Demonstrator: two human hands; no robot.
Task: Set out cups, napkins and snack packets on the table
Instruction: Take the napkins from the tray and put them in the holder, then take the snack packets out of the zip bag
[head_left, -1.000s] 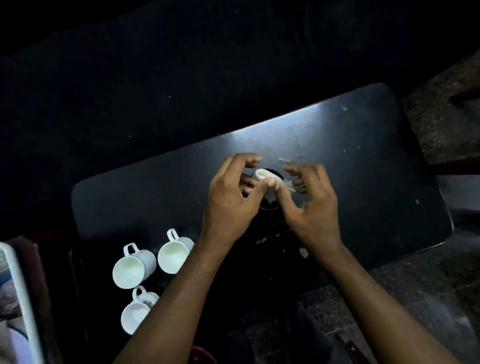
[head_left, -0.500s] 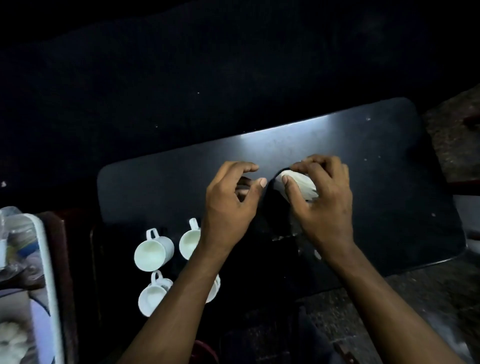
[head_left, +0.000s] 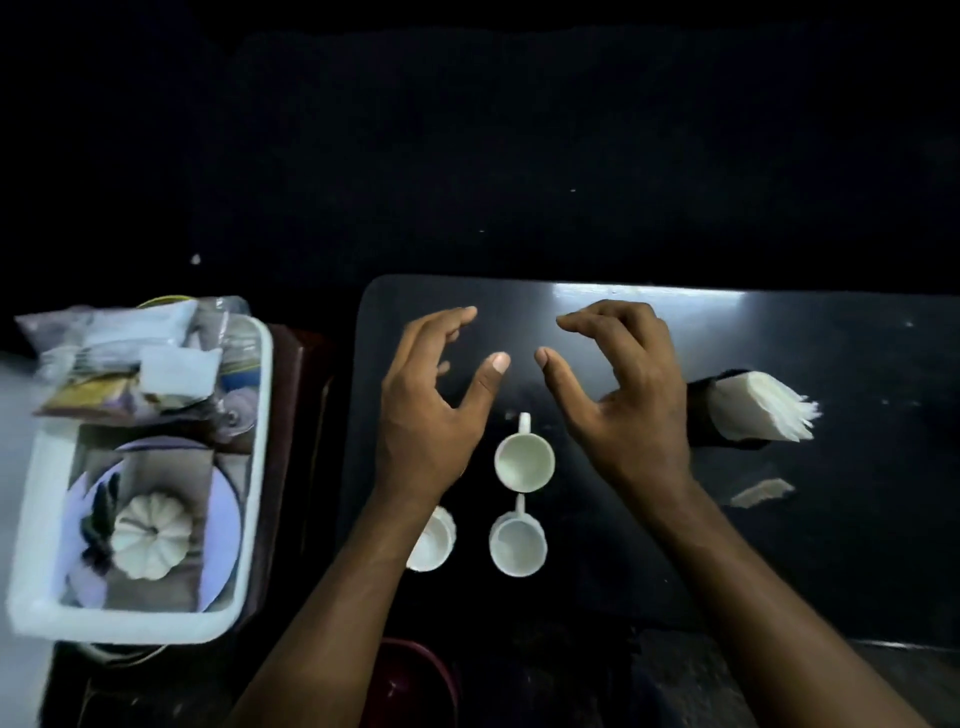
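hands: left hand (head_left: 431, 410) and right hand (head_left: 628, 400) hovering over the tabletop (head_left: 831, 545), both grips open, empty
next up: snack packets (head_left: 130, 358) sitting left of the cups (head_left: 523, 460), left hand's nearer

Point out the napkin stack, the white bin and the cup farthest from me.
napkin stack (head_left: 761, 413), head view, middle of the white fanned sheets.
white bin (head_left: 260, 441), head view, its right wall.
far cup (head_left: 523, 460), head view, inside of its bowl.
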